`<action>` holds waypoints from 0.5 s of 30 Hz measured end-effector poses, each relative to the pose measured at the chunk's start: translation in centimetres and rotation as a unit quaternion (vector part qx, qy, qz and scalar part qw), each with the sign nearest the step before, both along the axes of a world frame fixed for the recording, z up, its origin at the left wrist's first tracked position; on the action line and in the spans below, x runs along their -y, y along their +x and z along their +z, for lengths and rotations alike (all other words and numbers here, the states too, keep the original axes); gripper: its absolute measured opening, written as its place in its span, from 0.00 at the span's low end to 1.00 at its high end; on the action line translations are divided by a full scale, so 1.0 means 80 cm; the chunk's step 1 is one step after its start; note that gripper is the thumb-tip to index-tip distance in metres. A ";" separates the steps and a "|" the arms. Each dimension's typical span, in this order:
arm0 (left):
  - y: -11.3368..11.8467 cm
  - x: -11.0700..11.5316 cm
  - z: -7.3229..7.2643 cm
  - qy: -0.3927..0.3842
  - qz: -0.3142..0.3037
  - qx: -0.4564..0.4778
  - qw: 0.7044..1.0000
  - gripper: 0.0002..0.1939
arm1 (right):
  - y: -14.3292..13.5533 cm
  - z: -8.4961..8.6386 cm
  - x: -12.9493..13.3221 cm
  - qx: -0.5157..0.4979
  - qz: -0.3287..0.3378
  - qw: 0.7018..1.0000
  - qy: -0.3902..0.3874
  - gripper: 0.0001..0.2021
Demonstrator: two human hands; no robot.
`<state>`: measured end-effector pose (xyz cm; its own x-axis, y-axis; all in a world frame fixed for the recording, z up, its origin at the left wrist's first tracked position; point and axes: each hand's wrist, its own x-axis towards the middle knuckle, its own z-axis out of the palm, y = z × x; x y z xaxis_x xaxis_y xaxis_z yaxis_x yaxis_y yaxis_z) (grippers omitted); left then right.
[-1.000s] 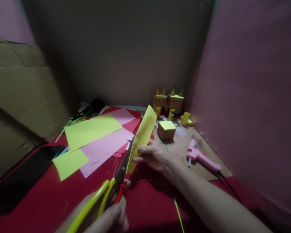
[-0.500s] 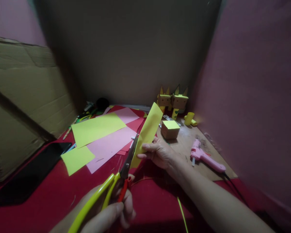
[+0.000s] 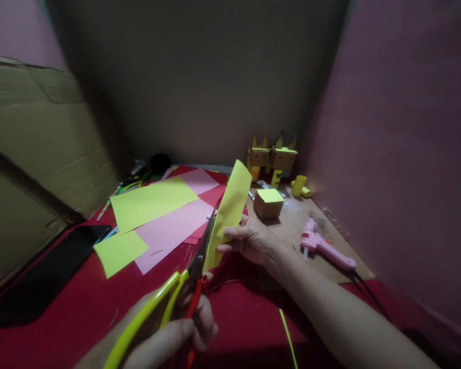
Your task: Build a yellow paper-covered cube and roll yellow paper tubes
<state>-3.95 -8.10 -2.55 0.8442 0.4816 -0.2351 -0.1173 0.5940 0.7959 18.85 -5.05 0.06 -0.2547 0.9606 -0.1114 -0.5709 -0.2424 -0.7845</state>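
My left hand (image 3: 176, 328) is closed around the handles of a pair of scissors (image 3: 197, 265), which show yellow and red plastic and dark blades. The blades point up and away, along the left edge of a yellow paper strip (image 3: 235, 197). Between the thumb and fingers of my right hand (image 3: 249, 241) the lower part of this strip is pinched. It stands tilted, its top edge curving slightly. Whether the blades are cutting into the paper, I cannot tell.
Yellow, pink and red sheets (image 3: 153, 205) overlap at left. A black flat object (image 3: 49, 274) lies nearer. On a board at right are a small box (image 3: 269, 205) and a pink glue gun (image 3: 326, 246); cardboard figures (image 3: 283, 159) stand behind. A thin yellow offcut (image 3: 288, 335) lies in front.
The top of the yellow strip has shifted slightly left, and the scissor blades look a little lower against its edge. Both hands keep their hold; the whole view has drifted slightly.
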 end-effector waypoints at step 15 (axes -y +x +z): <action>0.001 0.009 0.015 0.104 0.065 -0.142 0.982 0.17 | -0.006 -0.007 -0.001 0.002 -0.017 0.999 -0.030 0.23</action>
